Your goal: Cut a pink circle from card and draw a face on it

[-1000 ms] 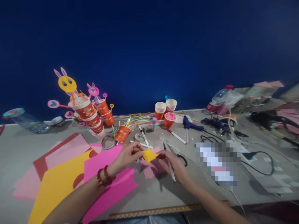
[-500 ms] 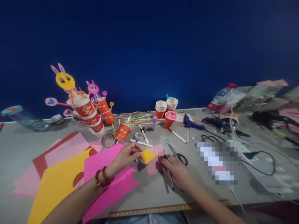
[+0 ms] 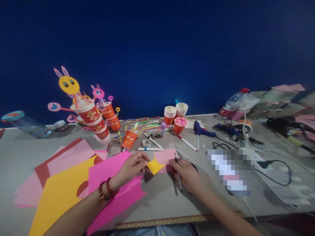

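My left hand (image 3: pixel 135 165), with a red bead bracelet on the wrist, pinches a small yellow paper cutout (image 3: pixel 154 166) with curved-in edges. The cutout overlaps a light pink piece of paper (image 3: pixel 167 155). At that paper's right side is my right hand (image 3: pixel 185 173), closed around a pen (image 3: pixel 179 177); its fingertips touch or nearly touch the pink paper. Scissors (image 3: pixel 193 165) lie partly hidden behind the right hand. Under my left forearm spreads a bright pink sheet (image 3: pixel 108 167) beside a yellow sheet (image 3: pixel 61 183) with round cut-outs.
Orange cups with straws (image 3: pixel 129 139) and paper bunny figures (image 3: pixel 69 85) stand at the left. Markers (image 3: pixel 150 149), a glue stick (image 3: pixel 162 130), stacked cups (image 3: pixel 169 114) and a blue glue gun (image 3: pixel 201 129) lie farther back. Cables and a bottle (image 3: pixel 232 105) are at the right.
The pink paper has turned and shifted up and to the right. The yellow cutout has tilted in my left hand. My right hand moved slightly right, covering more of the scissors. Two markers shifted.
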A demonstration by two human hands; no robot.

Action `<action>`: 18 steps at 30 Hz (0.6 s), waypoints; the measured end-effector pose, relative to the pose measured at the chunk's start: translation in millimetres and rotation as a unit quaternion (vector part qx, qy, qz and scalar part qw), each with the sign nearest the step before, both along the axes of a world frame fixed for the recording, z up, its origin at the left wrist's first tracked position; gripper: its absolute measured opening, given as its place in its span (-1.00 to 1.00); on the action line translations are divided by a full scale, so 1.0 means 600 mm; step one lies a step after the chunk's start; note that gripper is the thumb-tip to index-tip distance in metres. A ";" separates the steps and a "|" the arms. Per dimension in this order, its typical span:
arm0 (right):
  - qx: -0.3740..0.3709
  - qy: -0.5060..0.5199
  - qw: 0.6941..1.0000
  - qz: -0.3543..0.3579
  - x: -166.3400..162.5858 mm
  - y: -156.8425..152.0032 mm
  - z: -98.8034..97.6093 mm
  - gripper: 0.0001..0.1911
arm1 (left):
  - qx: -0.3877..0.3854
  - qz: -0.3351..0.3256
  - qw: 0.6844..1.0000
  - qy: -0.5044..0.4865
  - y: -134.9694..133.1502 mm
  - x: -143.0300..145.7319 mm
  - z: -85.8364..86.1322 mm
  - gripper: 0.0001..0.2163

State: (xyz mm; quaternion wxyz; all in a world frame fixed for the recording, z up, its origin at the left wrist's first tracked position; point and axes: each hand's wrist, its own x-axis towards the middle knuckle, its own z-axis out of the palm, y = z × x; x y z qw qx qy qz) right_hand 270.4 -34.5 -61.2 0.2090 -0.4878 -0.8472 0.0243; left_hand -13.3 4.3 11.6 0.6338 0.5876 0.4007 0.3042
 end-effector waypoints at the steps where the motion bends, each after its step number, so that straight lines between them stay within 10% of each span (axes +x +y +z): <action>1: 0.001 0.010 1.000 0.002 -0.001 0.000 0.003 -0.53 | -0.004 -0.001 1.000 0.001 -0.002 0.000 0.000 -0.76; 6: -0.034 0.171 0.984 -0.022 -0.025 -0.007 0.031 -0.79 | -0.003 -0.001 1.000 -0.001 -0.011 0.000 -0.004 -0.77; 11: -0.189 0.413 0.891 -0.018 -0.067 -0.009 0.068 -0.82 | 0.000 0.006 1.000 0.003 -0.017 0.002 -0.013 -0.79; 18: -0.248 0.481 0.841 0.014 -0.096 0.000 0.056 -0.74 | 0.017 0.006 1.000 0.015 -0.025 0.007 -0.010 -0.85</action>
